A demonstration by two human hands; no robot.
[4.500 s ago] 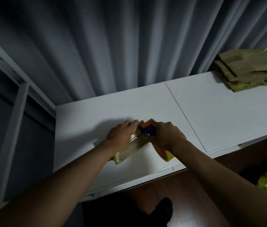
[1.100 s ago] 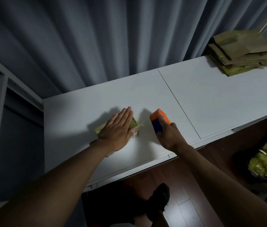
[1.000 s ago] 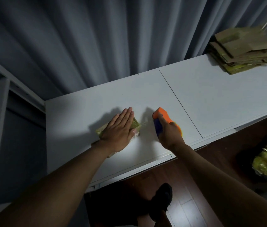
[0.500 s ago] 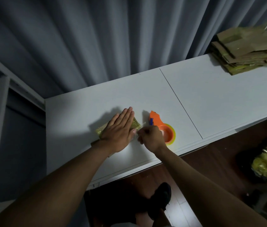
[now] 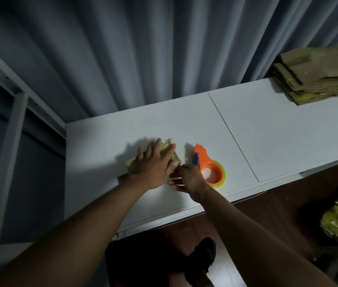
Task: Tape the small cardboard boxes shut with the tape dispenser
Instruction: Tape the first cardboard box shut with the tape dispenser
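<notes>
Now a flat palm holds the small box down on the white table point(image 5: 278, 137).
Left hand point(image 5: 153, 166), fingers spread, presses the tape-wrapped cardboard box point(image 5: 169, 151); right hand point(image 5: 186, 179), fingers curled, pinches at its right edge. Just right lies the orange tape dispenser point(image 5: 207, 164); flattened boxes point(image 5: 317, 77) stack far right.

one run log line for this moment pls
left hand flat on small box | right hand at box's near edge | tape dispenser lying on table
</notes>
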